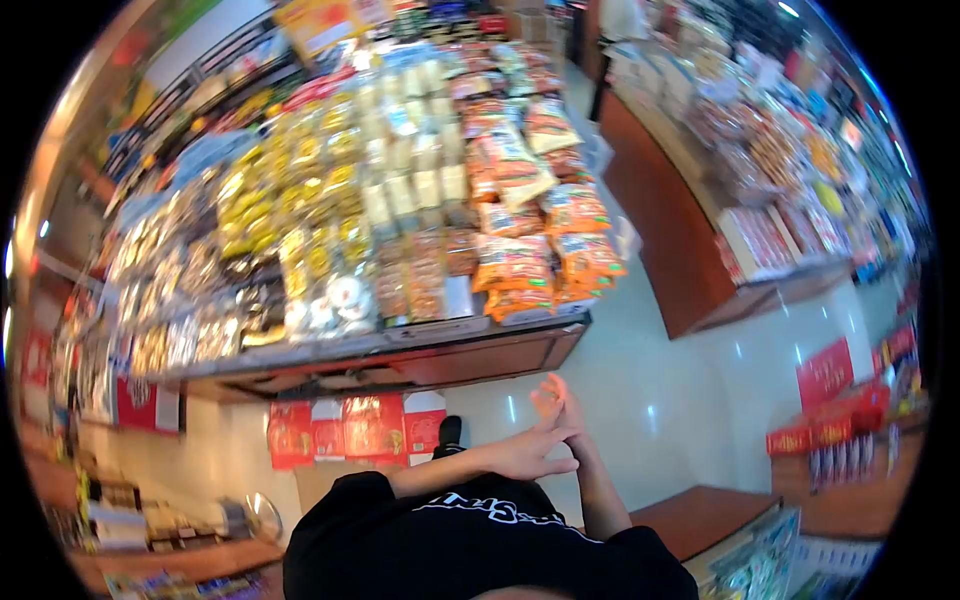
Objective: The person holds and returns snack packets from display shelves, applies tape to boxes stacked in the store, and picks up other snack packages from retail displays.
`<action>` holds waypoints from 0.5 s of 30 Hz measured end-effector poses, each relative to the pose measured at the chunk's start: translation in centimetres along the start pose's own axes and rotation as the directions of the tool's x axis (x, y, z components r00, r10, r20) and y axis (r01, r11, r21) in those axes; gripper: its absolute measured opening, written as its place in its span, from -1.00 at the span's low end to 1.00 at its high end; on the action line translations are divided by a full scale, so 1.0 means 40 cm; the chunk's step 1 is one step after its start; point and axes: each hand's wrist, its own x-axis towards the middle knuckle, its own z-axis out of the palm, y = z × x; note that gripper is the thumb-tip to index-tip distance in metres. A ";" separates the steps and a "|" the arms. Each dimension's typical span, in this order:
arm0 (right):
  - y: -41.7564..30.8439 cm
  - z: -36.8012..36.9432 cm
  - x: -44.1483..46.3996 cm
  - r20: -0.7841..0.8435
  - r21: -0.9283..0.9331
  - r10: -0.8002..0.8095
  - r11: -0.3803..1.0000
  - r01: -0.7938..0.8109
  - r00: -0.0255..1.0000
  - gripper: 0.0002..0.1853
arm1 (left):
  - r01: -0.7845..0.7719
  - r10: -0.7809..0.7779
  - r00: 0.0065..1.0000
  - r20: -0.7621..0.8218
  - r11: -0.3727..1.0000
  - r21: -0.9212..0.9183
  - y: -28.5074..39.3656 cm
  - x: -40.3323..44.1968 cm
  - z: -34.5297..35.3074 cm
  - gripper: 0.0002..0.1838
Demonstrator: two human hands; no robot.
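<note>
My left hand (530, 454) is stretched out in front of my black shirt, its fingers apart and nothing in it. Just beyond it, my right hand (554, 402) is raised, with its fingers loosely bent and apart, and I see nothing held there. The two hands meet or overlap near the right wrist; whether they press together is unclear. Nearest ahead of them is the front edge of a display stand (470, 372). Orange snack bags (515, 262) are stacked on its near right corner, out of reach of the fingers.
Yellow packets (250, 205) and pale packs (410, 195) fill the stand. Red printed boxes or sheets (375, 428) lie on the floor at its foot. To the right stands a brown counter (660, 220) with bagged goods. A wooden counter (690, 515) sits close at my right.
</note>
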 end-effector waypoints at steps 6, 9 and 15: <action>-0.119 0.246 -0.006 0.228 0.057 0.021 0.998 -0.035 0.973 -0.26 | 0.053 -0.104 0.935 -0.338 0.986 -0.159 -0.017 -0.238 -0.020 -0.29; -0.107 0.399 -0.016 0.424 -0.086 -0.153 0.975 0.207 0.893 -0.33 | 0.026 -0.177 0.880 -0.441 0.944 -0.328 -0.076 -0.382 -0.017 -0.28; -0.190 0.726 -0.090 0.709 -0.111 -0.038 0.980 0.165 0.704 -0.27 | -0.084 -0.437 0.703 -0.560 0.732 -0.677 -0.160 -0.679 -0.042 -0.22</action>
